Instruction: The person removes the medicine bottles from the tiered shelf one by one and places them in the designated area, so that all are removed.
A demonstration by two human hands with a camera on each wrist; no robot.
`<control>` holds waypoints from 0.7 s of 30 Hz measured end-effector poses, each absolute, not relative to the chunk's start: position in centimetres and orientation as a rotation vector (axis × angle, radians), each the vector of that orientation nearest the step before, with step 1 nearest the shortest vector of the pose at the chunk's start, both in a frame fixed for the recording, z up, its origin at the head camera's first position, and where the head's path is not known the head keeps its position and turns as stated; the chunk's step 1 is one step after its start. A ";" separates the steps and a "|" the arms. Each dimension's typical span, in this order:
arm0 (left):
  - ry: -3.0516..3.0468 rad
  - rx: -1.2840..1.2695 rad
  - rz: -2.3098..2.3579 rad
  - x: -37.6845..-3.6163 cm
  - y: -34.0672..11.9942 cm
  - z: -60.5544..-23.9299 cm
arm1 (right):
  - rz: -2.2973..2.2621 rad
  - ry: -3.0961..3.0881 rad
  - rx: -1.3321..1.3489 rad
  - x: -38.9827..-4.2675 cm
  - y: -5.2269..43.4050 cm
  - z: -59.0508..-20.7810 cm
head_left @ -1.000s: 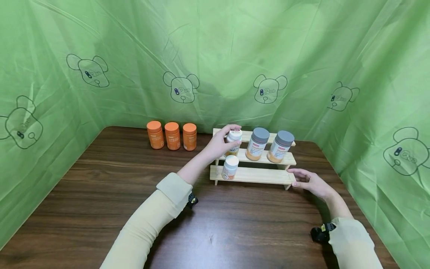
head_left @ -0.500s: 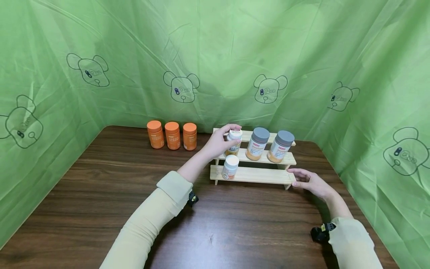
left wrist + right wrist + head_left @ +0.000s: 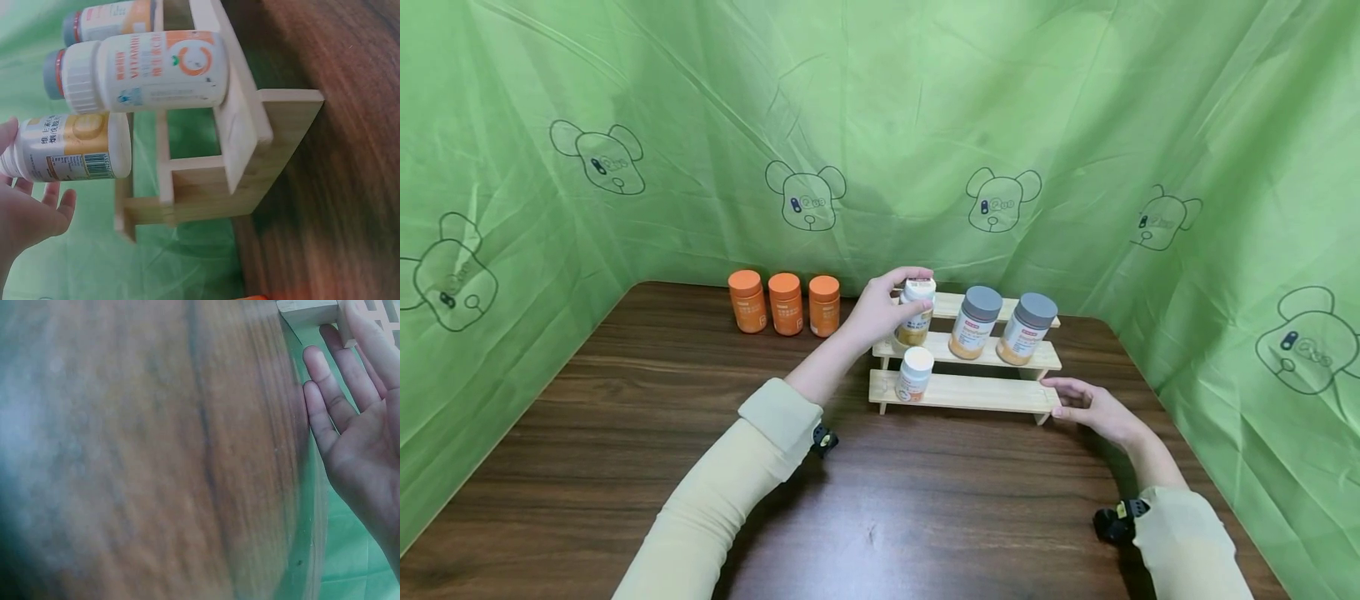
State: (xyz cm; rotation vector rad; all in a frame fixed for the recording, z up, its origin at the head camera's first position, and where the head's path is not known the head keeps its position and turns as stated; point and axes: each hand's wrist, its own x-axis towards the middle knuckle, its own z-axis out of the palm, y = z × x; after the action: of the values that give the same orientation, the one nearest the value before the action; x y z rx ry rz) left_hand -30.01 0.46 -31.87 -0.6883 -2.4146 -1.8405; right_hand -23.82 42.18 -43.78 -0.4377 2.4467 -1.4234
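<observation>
My left hand point(image 3: 877, 312) holds a white supplement bottle point(image 3: 914, 327) with a gold label, thumb and fingers around its cap end, at the left end of the middle step. In the left wrist view this bottle point(image 3: 78, 147) lies sideways in the picture, the hand at its cap. Below it, a smaller white vitamin C bottle point(image 3: 915, 375) stands on the lowest step of the wooden tiered stand point(image 3: 985, 393). Two grey-capped bottles point(image 3: 975, 323) stand on the middle step. My right hand point(image 3: 1097, 410) grips the right end of the lowest step between thumb and fingers.
Three orange jars point(image 3: 786, 305) stand in a row at the back of the dark wooden table point(image 3: 880, 508), left of the stand. A green curtain point(image 3: 895, 100) with bear-head drawings encloses the back and sides.
My left hand has moved slightly up and to the left with the gold-labelled bottle, showing more of its label. My right hand stays at the stand's end.
</observation>
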 end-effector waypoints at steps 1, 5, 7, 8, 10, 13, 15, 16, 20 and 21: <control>-2.420 -0.683 -1.831 -29.9 0.3 -31.6 | -1.425 2.446 -0.439 -23.8 42.2 -43.8; -2.443 -0.668 -1.799 -29.5 -0.3 -30.9 | -1.435 2.437 -0.439 -23.8 42.0 -43.7; -2.449 -0.661 -1.803 -29.2 -0.6 -30.6 | -1.438 2.434 -0.438 -23.7 42.0 -43.6; -2.451 -0.660 -1.806 -29.1 -0.8 -30.5 | -1.439 2.433 -0.436 -23.7 41.9 -43.5; -2.454 -0.657 -1.808 -28.9 -1.2 -30.4 | -1.443 2.430 -0.434 -23.6 41.9 -43.5; -2.452 -0.661 -1.806 -28.6 -1.8 -30.4 | -1.450 2.424 -0.439 -23.6 41.9 -43.4; -2.447 -0.663 -1.815 -28.4 -2.3 -30.3 | -1.455 2.422 -0.444 -23.6 41.9 -43.4; -2.444 -0.663 -1.822 -28.3 -2.5 -30.4 | -1.454 2.423 -0.446 -23.6 41.9 -43.5; -2.456 -0.643 -1.829 -27.8 -3.5 -30.4 | -1.451 2.429 -0.445 -23.6 41.9 -43.5; -2.462 -0.638 -1.820 -27.7 -3.7 -30.5 | -1.449 2.430 -0.442 -23.6 41.9 -43.5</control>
State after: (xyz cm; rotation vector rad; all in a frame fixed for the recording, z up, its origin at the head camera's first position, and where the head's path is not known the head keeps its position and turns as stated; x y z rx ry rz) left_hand -27.68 -3.74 -30.46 -0.6376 -2.4619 -1.8201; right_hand -23.62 41.90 -43.49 -0.4423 2.4305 -1.4487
